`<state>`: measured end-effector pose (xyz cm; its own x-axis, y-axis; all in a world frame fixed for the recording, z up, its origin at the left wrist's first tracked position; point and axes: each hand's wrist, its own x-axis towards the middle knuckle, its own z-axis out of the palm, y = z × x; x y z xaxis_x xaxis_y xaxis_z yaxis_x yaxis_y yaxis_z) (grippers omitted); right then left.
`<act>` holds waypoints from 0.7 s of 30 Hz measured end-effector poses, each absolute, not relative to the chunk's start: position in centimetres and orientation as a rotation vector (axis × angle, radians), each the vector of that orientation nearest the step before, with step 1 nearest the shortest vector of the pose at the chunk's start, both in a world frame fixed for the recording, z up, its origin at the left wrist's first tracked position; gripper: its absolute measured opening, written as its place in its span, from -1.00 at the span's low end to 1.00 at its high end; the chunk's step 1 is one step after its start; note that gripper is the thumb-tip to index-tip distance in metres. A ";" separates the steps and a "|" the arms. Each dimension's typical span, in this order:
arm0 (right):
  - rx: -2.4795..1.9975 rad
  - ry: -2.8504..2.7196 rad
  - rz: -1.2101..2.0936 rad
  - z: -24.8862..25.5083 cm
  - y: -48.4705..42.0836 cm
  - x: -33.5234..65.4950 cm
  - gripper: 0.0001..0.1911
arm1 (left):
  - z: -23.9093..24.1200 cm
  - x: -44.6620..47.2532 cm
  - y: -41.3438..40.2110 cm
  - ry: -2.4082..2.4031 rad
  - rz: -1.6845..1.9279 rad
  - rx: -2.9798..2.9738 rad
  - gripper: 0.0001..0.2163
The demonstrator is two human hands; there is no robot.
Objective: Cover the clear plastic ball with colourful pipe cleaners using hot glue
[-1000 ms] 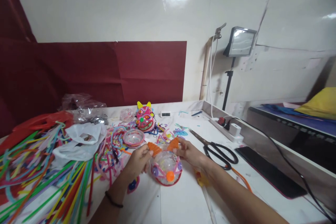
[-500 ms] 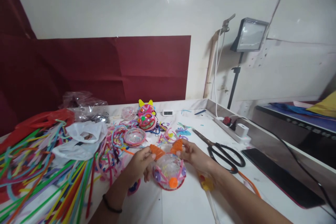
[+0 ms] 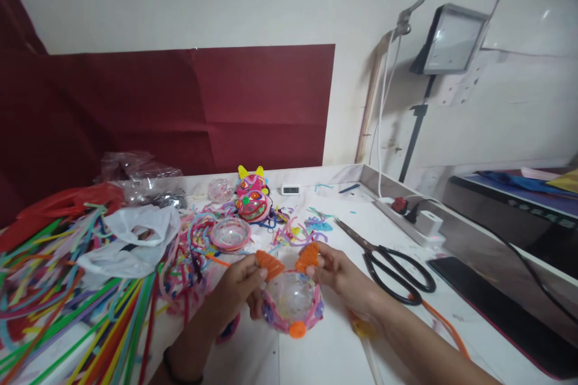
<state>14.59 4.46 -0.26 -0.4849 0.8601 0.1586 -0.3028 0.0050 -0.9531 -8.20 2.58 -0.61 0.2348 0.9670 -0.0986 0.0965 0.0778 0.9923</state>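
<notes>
Between my hands is a clear round plastic bowl (image 3: 292,296) with a pink and purple fuzzy rim and an orange nose-like disc (image 3: 297,329) at its near edge. Two orange pipe-cleaner ears rise at its far side. My left hand (image 3: 241,286) pinches the left orange ear (image 3: 270,264) between thumb and fingers. The right orange ear (image 3: 307,257) is gripped by my right hand (image 3: 338,271). Whether the ears are fixed to the rim I cannot tell. A dark pink-edged piece (image 3: 229,329) lies partly hidden behind my left wrist.
Black-handled scissors (image 3: 392,264) and a dark phone-like slab (image 3: 501,316) lie right. Pipe cleaners (image 3: 112,325) and a white plastic bag (image 3: 135,240) cover the left. Farther back are another clear bowl (image 3: 230,233), decorated cat-like heads (image 3: 253,201), a small digital clock (image 3: 290,190) and a power strip (image 3: 418,228).
The bowl has tipped slightly, with its near edge a little lower in view. Both hands keep their hold on the orange ears. The camera view has shifted a little.
</notes>
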 end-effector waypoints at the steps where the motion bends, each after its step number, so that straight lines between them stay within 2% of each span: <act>1: -0.624 -1.381 1.639 -0.2 4.5 14.6 -0.55 | -0.6 -8.1 2.6 1.142 0.933 1.304 -0.60; 7: -0.650 -1.386 1.700 -0.2 4.5 14.5 -0.63 | -0.4 -8.1 3.1 1.253 1.038 1.262 -0.62; 14: -0.773 -1.513 1.825 -0.6 7.9 13.3 -0.56 | -0.8 -10.4 4.7 1.472 1.411 1.148 -0.68; 18: -0.917 -1.705 1.757 -1.2 10.7 11.8 -0.64 | -1.3 -11.5 5.3 1.544 1.528 1.087 -0.68; 21: -1.141 -1.912 1.590 -1.7 12.4 10.9 -0.73 | -1.3 -12.2 5.3 1.586 1.556 1.060 -0.72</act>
